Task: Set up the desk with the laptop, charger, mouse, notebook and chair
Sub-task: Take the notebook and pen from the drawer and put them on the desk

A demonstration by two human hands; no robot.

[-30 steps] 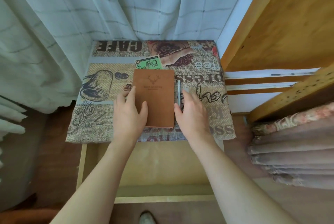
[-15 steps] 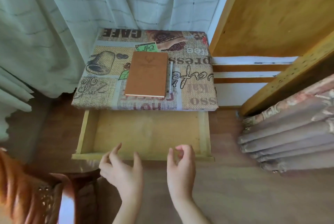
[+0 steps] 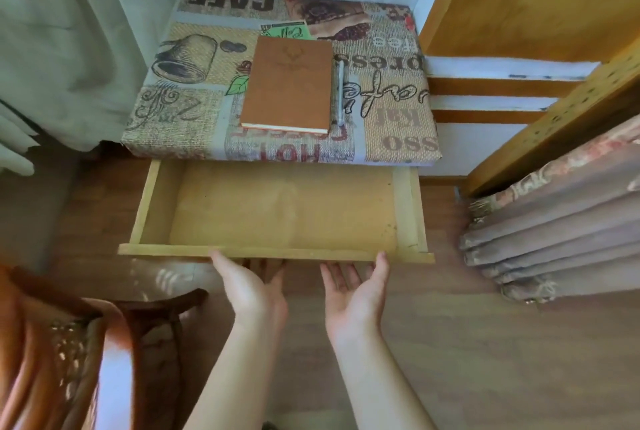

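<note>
Reaching under the open drawer (image 3: 277,218), the left hand (image 3: 254,285) and right hand (image 3: 353,287) are spread, gripping nothing. Push its front evenly, I'd judge, so it slides shut straight. Notebook (image 3: 289,81) lies on the tabletop (image 3: 187,110), pen (image 3: 340,93) beside it.

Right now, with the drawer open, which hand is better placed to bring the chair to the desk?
The left hand, probably. The chair stands at the lower left, beside the left arm, while the right hand is farther away. Both hands are open at the drawer front edge.
</note>
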